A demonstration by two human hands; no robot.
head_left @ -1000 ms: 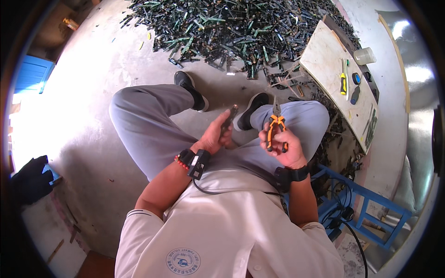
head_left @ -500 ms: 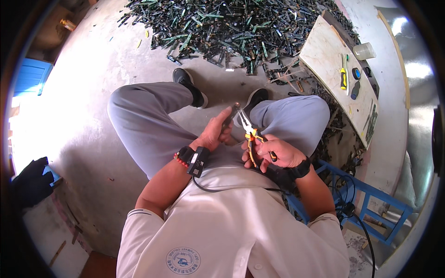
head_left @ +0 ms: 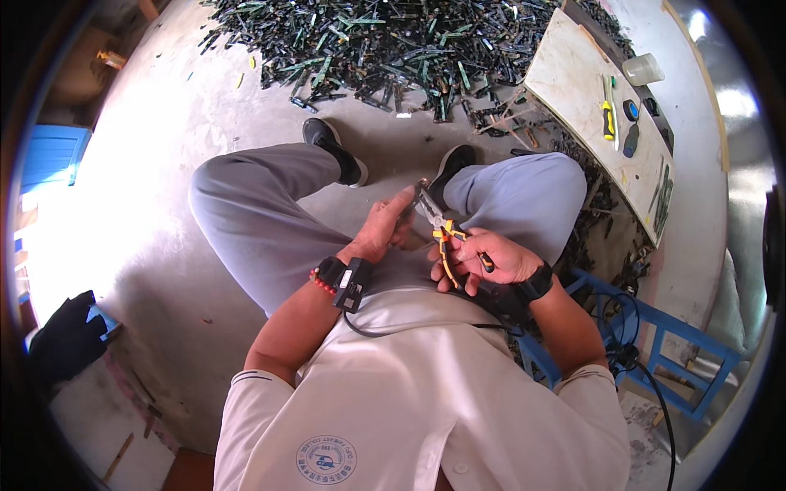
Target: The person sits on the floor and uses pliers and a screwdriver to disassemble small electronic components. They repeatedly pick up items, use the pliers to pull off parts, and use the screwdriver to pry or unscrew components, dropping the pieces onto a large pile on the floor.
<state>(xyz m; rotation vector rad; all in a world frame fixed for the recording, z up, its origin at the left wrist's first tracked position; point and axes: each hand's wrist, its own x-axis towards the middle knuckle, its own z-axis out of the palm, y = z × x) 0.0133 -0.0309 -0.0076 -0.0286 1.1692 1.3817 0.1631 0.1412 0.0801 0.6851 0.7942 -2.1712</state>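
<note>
My left hand (head_left: 383,224) is closed round a small dark strip-like piece (head_left: 418,191), its thumb along the side. A coppery bit shows at the piece's far end; the rest is hidden by my fingers. In my right hand (head_left: 501,257) is a pair of pliers (head_left: 446,237) with yellow-orange and black handles, which are spread apart. The metal jaws reach up to the left, against or very close to the dark piece; I cannot tell whether they grip it. Both hands are above my lap, between my bent knees.
A big heap of dark and green strip-like parts (head_left: 377,49) covers the floor ahead. On the right, a pale board (head_left: 573,74) bears a yellow-handled screwdriver (head_left: 608,121), a dark-handled tool (head_left: 631,141) and a plastic cup (head_left: 643,69). A blue frame (head_left: 679,331) with black cables stands by my right elbow.
The pliers' jaws have turned slightly and moved closer to the dark piece in my left hand. The whole view has shifted a little. Both hands keep their hold.
</note>
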